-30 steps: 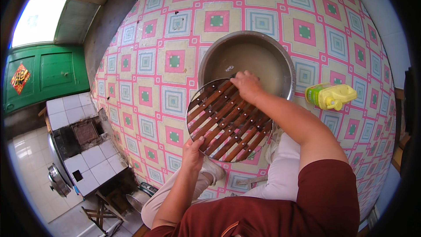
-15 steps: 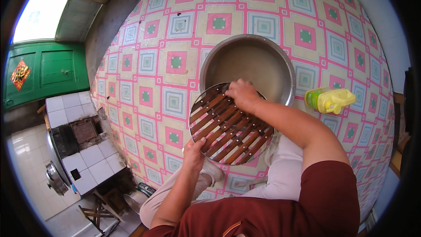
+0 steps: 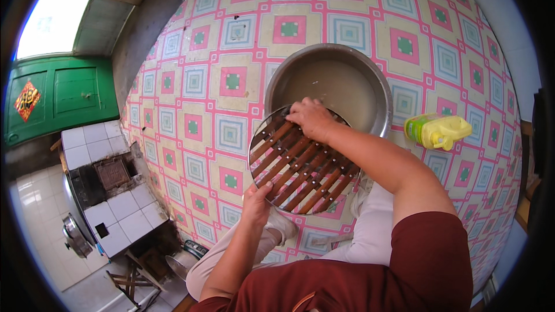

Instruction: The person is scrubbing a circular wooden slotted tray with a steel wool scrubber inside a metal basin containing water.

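Note:
A round steamer rack [image 3: 300,167] of brown wooden slats, studded with shiny rivets and ringed by a thin metal rim, is held tilted over my knees. My left hand [image 3: 256,201] grips its lower left rim, with the thumb on top. Near the upper edge, my right hand [image 3: 312,119] presses on the slats with curled fingers; whatever may be under them is hidden. Just beyond, a wide metal basin [image 3: 386,101] holds cloudy water, and the rack's far edge overlaps the basin's near side.
On the patterned pink floor [image 3: 231,133], a yellow jug [image 3: 437,132] lies on its side right of the basin. To the left are a white-tiled stove [image 3: 124,211], a lidded metal pot [image 3: 76,236], a folding wooden stool [image 3: 130,280] and a green door [image 3: 75,89].
My right hand has slid a little left and away from me across the slats, toward the rack's upper rim. The left hand keeps its grip.

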The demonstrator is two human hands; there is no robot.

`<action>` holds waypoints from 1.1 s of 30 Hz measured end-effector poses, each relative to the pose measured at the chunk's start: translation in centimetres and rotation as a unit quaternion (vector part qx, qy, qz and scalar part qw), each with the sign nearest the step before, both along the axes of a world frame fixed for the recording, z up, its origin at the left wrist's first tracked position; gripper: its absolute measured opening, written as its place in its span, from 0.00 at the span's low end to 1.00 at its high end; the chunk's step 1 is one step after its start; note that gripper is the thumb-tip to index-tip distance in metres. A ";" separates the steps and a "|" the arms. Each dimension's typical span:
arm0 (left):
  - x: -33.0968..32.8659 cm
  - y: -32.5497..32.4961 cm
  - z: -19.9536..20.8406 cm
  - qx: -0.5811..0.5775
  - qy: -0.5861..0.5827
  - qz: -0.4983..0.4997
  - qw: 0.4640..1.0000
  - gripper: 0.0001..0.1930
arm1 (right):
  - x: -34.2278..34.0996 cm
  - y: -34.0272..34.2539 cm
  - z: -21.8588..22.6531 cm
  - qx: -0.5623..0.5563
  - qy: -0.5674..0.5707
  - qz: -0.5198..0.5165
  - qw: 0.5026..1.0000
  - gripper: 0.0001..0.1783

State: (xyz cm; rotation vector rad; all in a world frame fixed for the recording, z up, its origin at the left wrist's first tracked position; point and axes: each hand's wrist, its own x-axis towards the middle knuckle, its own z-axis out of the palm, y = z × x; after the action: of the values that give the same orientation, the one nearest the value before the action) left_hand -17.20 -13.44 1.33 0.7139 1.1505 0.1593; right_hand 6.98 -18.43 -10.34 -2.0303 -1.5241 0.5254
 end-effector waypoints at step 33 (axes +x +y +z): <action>-0.6 0.0 -0.1 -0.001 -0.009 0.021 1.000 0.19 | 7.6 -5.3 -2.7 -0.115 0.123 -0.273 0.947 0.17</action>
State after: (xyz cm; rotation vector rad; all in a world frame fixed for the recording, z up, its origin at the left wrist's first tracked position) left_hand -17.77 -13.46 1.21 0.6857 1.1482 0.2005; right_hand 14.54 -23.74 -13.01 -2.3336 -0.7299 0.7153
